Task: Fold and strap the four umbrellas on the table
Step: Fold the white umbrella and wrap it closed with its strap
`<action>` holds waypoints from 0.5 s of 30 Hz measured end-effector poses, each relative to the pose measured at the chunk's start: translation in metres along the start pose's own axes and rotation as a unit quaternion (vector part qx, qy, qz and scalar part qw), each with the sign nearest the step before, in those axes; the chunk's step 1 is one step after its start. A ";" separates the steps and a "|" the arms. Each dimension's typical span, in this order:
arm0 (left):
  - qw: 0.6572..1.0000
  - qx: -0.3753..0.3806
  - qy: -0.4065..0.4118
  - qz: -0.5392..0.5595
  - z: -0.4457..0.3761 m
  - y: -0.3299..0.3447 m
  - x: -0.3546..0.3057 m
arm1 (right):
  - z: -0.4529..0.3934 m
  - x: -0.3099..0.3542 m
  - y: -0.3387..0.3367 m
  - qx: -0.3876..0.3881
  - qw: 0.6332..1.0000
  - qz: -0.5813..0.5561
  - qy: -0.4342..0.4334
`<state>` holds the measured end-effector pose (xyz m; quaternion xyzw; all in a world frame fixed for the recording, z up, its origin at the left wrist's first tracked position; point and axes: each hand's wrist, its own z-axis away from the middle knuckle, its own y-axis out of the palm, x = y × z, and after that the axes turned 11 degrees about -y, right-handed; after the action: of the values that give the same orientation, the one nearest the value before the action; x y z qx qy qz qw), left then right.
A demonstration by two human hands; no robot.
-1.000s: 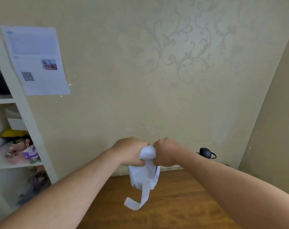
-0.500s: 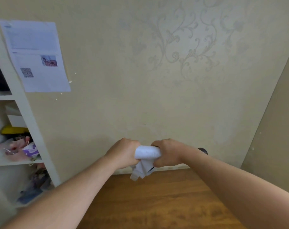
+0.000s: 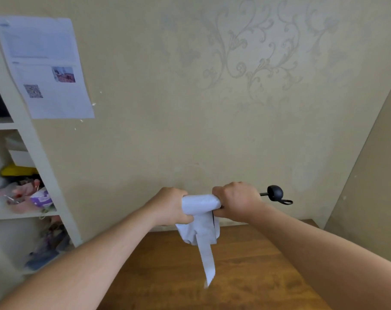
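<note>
Umbrella (image 3: 200,204) is up in the air between both fists, held level out at arm's length above the table (image 3: 246,276), so this looks like the rolling stage: canopy getting twisted tight around the shaft before the strap (image 3: 206,262) goes round. Left hand (image 3: 170,208) is curled around the left end of the white roll, knuckles up, fingers wrapped under where I can't see them. Right hand (image 3: 235,202) is fisted around the right end, thumb tucked underneath, and the thin black shaft pokes out past it to the round black handle (image 3: 275,193) with its little wrist loop. Both forearms reach straight forward and come together at the roll, the two fists near each other with only a short stretch of it showing between them. Below the fists there's a loose bunch of fabric sagging down, and the strap dangles from it toward the table, not touching as far as I can tell. My take on doing this bit well: keep one fist as the anchor and turn the other, so the slack below gets wound in evenly instead of bunching. Don't let the strap get rolled under; it needs to end up outside the bundle, free to wrap and fasten. Squeeze firmly, since slick fabric probably springs back loose the moment the grip eases. Can't see any other umbrellas from here.
</note>
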<state>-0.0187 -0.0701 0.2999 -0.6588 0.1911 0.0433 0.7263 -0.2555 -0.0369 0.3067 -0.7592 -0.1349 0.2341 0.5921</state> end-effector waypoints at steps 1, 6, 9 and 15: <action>1.000 0.008 0.003 -0.001 -0.001 0.001 0.001 | 0.000 0.002 0.000 0.004 1.000 -0.007 0.000; 0.997 0.005 0.039 -0.059 0.000 -0.002 -0.003 | -0.002 0.005 -0.007 0.058 0.998 -0.023 0.031; 0.976 -0.083 0.111 -0.171 0.005 -0.005 -0.010 | -0.006 0.008 -0.009 0.087 0.991 -0.079 0.057; 0.955 -0.172 0.137 -0.198 0.000 -0.010 -0.014 | -0.004 0.002 -0.005 0.111 0.916 -0.359 0.142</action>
<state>-0.0285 -0.0684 0.3139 -0.7980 0.1440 -0.1594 0.5631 -0.2516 -0.0381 0.3123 -0.6146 -0.2861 -0.0915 0.7294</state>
